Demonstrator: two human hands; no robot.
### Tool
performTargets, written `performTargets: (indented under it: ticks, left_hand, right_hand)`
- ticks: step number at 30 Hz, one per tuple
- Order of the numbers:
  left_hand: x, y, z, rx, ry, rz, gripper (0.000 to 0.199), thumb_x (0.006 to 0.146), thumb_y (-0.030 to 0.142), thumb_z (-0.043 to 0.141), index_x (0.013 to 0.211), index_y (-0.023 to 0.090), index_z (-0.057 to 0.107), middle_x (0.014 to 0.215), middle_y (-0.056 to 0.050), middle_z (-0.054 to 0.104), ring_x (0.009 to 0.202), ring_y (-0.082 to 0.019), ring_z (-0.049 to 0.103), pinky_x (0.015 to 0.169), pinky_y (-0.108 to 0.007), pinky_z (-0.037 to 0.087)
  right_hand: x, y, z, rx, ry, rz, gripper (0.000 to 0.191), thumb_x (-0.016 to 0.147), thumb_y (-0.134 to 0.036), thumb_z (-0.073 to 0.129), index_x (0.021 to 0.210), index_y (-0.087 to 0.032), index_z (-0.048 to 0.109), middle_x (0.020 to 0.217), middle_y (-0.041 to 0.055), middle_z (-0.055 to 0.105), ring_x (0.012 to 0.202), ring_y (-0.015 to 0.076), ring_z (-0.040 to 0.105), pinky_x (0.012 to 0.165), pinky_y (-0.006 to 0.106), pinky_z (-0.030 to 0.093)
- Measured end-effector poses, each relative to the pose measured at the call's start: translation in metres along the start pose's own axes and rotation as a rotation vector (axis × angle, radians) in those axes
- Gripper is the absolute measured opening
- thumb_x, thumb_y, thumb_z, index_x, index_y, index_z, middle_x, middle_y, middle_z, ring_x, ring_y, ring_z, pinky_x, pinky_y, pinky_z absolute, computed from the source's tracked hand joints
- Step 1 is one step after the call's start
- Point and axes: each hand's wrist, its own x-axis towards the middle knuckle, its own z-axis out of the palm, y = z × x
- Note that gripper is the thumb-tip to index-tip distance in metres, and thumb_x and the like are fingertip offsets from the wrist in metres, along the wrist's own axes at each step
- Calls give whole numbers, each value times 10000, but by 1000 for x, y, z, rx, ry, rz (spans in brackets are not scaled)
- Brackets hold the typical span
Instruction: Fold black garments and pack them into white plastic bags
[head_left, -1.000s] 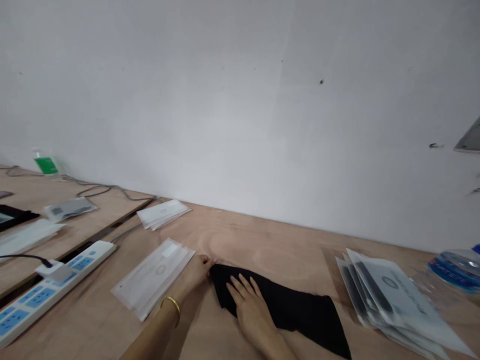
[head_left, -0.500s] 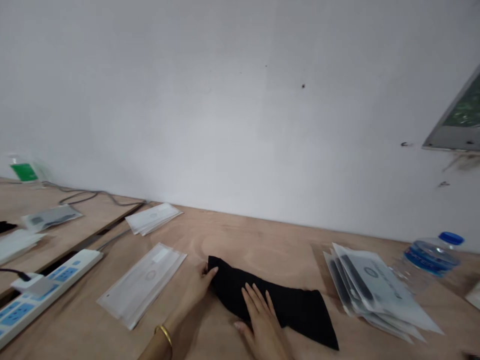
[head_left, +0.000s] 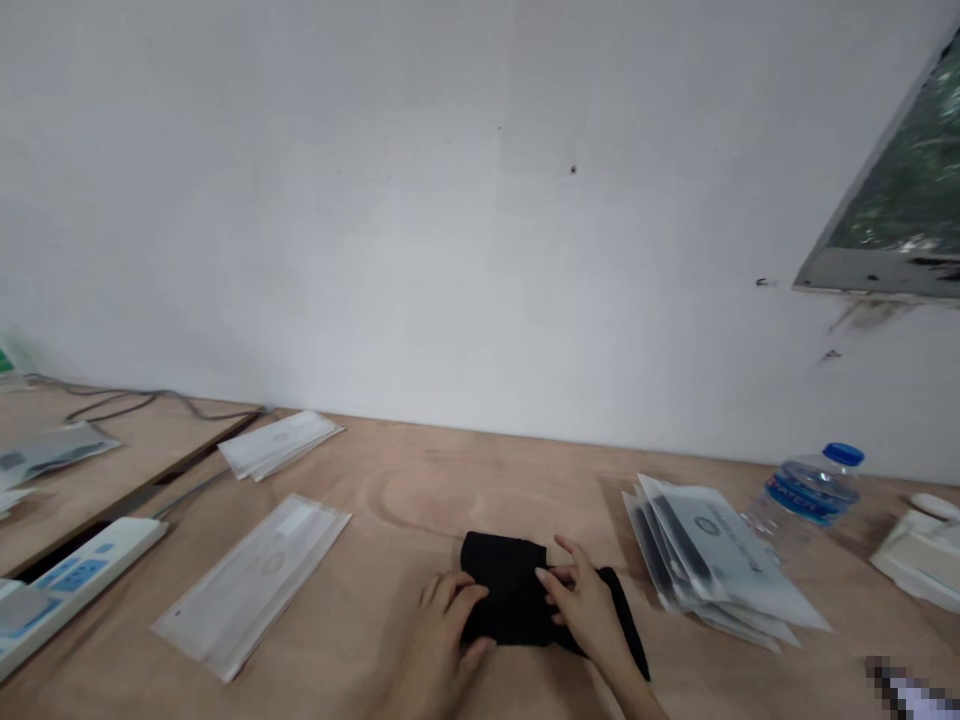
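A black cloth (head_left: 506,590) lies on the wooden table near the bottom centre, its left part folded over and its right end sticking out beyond my right hand. My left hand (head_left: 442,635) rests at the cloth's left edge, fingers bent and apart, with the thumb near its lower edge. On the right part of the cloth is my right hand (head_left: 585,605), thumb and index finger close together at the fold's edge, the other fingers loosely curled. Whether cloth is pinched between them is too small to tell.
Pale plastic sleeves (head_left: 255,580) and more sleeves (head_left: 281,445) lie left. Filled sleeves (head_left: 720,560) are piled right, beside a water bottle (head_left: 814,490). A power strip (head_left: 82,580) sits at lower left, white packets (head_left: 922,555) at far right. The wall (head_left: 450,250) bounds the table behind.
The cloth's left end has been folded over to the right, making it shorter. My left hand has let go of the far left corner, and my right hand has moved right. The view has shifted right.
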Motion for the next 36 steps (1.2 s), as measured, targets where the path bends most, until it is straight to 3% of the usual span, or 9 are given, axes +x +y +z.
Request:
performTargets:
  ticks: [6, 10, 13, 17, 19, 23, 28, 32, 36]
  left_hand:
    - [-10, -19, 17, 227, -118, 117, 413, 846, 78, 472, 1137, 326, 630, 1015, -55, 589, 923, -213, 549, 757, -317, 472]
    - [-14, -25, 24, 192, -207, 143, 537, 790, 36, 507, 1214, 359, 573, 1052, -46, 601, 961, -220, 547, 790, -307, 473]
    - [-16, -23, 22, 155, -183, 121, 616, 763, -19, 444, 1252, 344, 536, 1097, -48, 597, 994, -215, 553, 841, -314, 469]
    - [-18, -19, 16, 121, -190, 96, 488, 766, -9, 442, 1101, 293, 629, 1046, -47, 610, 966, -209, 569, 819, -299, 472]
    - [-20, -20, 13, 106, -200, 103, 389, 787, 23, 465, 1017, 274, 652, 1003, -39, 617, 942, -200, 569, 795, -277, 468]
    - [-25, -25, 11, 120, -162, 129, 406, 787, 26, 463, 1069, 269, 626, 1039, -53, 606, 959, -204, 556, 820, -294, 463]
    - [-21, -22, 10, 163, -50, 78, 578, 782, 47, 480, 1309, 284, 466, 1208, -98, 536, 1077, -247, 509, 893, -365, 455]
    - [-14, -20, 12, 222, -105, 20, 477, 745, 26, 464, 1117, 280, 619, 1056, -70, 614, 962, -245, 548, 822, -351, 462]
    - [-20, -16, 24, 171, -183, -11, 384, 744, 74, 486, 1020, 269, 669, 981, -69, 642, 885, -236, 588, 758, -316, 457]
  right_hand:
    - [7, 1, 4, -240, 55, -140, 410, 735, -286, 524, 1134, -199, 557, 652, -21, 586, 595, 199, 613, 570, 323, 489]
    - [6, -11, 5, -405, 94, -263, 405, 758, -226, 460, 1144, -186, 576, 955, 108, 635, 884, 283, 616, 755, 423, 471]
    - [13, -28, 25, -478, 68, -379, 362, 799, -310, 509, 1140, -222, 592, 1153, 122, 602, 1101, 315, 530, 871, 445, 424]
    - [28, -42, 62, -544, 12, -439, 112, 799, -302, 563, 793, -245, 660, 880, 53, 673, 914, 271, 609, 767, 381, 449]
    - [32, -41, 73, -563, 25, -438, 148, 814, -257, 542, 697, -232, 628, 777, 38, 656, 800, 239, 620, 705, 345, 453]
    - [26, -33, 69, -570, 83, -447, 141, 849, -237, 487, 798, -209, 615, 856, 76, 643, 854, 254, 609, 735, 365, 462]
    - [0, -21, 33, -545, 18, -501, 223, 888, -209, 396, 974, -204, 601, 934, 69, 641, 880, 203, 618, 775, 315, 486]
    - [-30, -4, 18, -570, -20, -513, 281, 880, -199, 383, 995, -214, 639, 917, 66, 677, 861, 218, 636, 768, 340, 498]
    - [-64, 30, 30, -693, -19, -611, 413, 759, -259, 593, 1171, -272, 592, 1101, 68, 675, 975, 288, 616, 796, 401, 486]
